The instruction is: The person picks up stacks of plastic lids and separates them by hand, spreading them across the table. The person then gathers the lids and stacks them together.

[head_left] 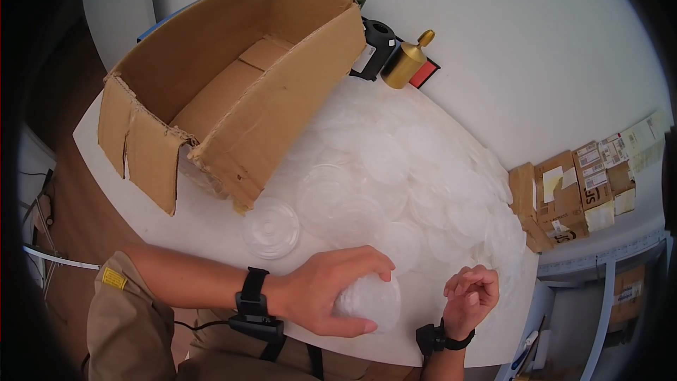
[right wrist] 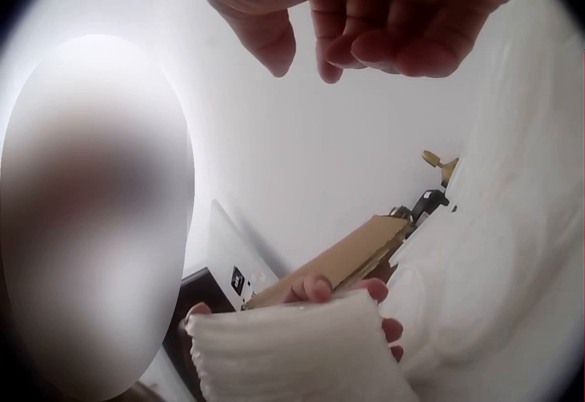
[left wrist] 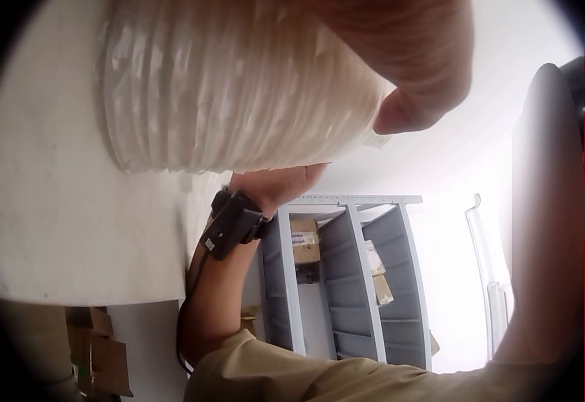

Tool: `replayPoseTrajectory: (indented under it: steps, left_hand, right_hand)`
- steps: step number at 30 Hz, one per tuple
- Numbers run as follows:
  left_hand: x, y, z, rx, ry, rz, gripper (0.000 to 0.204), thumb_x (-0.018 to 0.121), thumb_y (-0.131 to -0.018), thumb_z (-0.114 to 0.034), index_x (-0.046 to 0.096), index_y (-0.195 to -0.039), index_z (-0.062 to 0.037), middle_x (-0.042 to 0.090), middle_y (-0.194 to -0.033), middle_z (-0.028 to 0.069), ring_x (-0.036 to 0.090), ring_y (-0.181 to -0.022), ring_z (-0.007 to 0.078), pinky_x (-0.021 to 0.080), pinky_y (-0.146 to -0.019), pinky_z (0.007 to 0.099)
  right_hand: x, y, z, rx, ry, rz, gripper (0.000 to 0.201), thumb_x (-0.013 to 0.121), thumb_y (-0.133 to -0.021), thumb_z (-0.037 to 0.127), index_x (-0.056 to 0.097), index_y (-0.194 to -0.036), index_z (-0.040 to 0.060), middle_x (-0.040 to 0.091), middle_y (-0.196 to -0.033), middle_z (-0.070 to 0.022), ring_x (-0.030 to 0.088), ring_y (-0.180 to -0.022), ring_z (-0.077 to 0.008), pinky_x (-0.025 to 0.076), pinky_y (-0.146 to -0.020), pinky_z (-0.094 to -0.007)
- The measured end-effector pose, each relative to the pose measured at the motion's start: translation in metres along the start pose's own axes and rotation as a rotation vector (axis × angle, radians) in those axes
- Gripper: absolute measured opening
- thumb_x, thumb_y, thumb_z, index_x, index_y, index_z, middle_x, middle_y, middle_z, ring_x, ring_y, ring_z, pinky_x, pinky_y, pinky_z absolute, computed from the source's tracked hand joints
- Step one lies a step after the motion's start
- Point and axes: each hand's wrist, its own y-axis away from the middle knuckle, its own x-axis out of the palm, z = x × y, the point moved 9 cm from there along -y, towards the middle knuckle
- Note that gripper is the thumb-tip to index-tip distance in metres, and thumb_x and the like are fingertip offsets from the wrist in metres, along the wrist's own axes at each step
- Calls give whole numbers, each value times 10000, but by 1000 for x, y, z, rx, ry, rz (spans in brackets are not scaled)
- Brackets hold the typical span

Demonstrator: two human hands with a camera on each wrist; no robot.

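My left hand (head_left: 328, 291) grips a stack of clear plastic lids (head_left: 371, 303) lying on its side on the white table (head_left: 211, 240), near the front edge. In the left wrist view the ribbed stack (left wrist: 238, 82) fills the top, with my thumb (left wrist: 402, 46) pressed over it. My right hand (head_left: 471, 295) hovers just right of the stack, apart from it, with its fingers loosely curled and holding nothing. The right wrist view shows those curled fingers (right wrist: 366, 18) above the stack (right wrist: 292, 352).
A large open cardboard box (head_left: 233, 77) stands at the table's back left. Several loose clear lids (head_left: 409, 176) cover the middle and right. A gold bottle (head_left: 407, 60) and a black device (head_left: 377, 46) stand at the back. Small cardboard boxes (head_left: 564, 197) sit on a shelf at the right.
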Motion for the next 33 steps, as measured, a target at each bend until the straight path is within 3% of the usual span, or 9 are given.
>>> replayPoseTrajectory:
  steps: [4,7,9,10,12,15,18,24,33]
  left_hand:
    - [0,-1,0,-2,-1,-26,582,825,-748,-235,549,-1207,-8,580,-1297,209,614,-1098,366,500,-933,392]
    - [2,-1,4,6,-27,-29,576,836,-754,-244,553,-1195,-6,586,-1288,207,623,-1081,365,509,-916,391]
    - [-2,-3,1,66,-87,-88,548,804,-828,-312,548,-1212,-17,612,-1116,152,630,-1006,327,511,-850,358]
    - [-3,-4,0,68,-88,-87,548,804,-828,-312,548,-1212,-17,612,-1116,152,630,-1006,327,511,-850,358]
    - [0,-2,6,-1,-37,-56,585,836,-775,-244,552,-1223,2,584,-1300,202,622,-1093,357,508,-922,396]
    - [0,-2,8,-6,-20,-16,629,774,-822,-294,528,-1304,26,571,-1316,205,603,-1134,353,483,-964,395]
    - [-3,-1,8,39,19,-11,600,695,-887,-294,477,-1350,19,574,-1174,206,590,-1034,368,480,-893,386]
    - [-3,0,10,36,73,13,600,557,-908,-296,443,-1402,26,549,-1208,235,562,-1070,391,455,-929,405]
    - [-1,1,14,33,99,-5,590,503,-917,-309,455,-1389,41,548,-1203,240,553,-1046,386,444,-924,395]
  right_hand:
    - [84,20,21,-178,368,507,288,874,-741,225,667,-805,35,621,-727,-51,565,-537,-164,392,-467,-260]
    - [96,27,22,-248,356,579,235,868,-736,150,675,-819,46,622,-716,-50,563,-523,-195,399,-458,-275]
    - [92,24,22,-221,333,548,205,855,-752,118,674,-817,46,624,-711,-52,564,-523,-193,402,-454,-283]
    - [89,22,21,-195,309,518,180,842,-767,86,673,-815,47,626,-705,-54,565,-523,-191,405,-451,-291]
    - [88,23,20,-184,302,520,171,832,-774,74,669,-814,42,628,-706,-56,566,-523,-193,410,-452,-295]
    - [88,24,17,-150,281,524,158,817,-785,56,663,-811,34,636,-712,-59,567,-525,-198,415,-454,-297]
    - [87,24,15,-120,266,530,148,804,-791,43,658,-811,28,644,-717,-61,571,-532,-202,418,-461,-296]
    - [88,23,13,-73,247,519,129,784,-804,34,656,-816,25,645,-709,-63,581,-554,-204,429,-478,-299]
    - [89,23,11,-52,213,527,119,770,-829,50,655,-817,21,653,-714,-66,586,-560,-208,442,-493,-302]
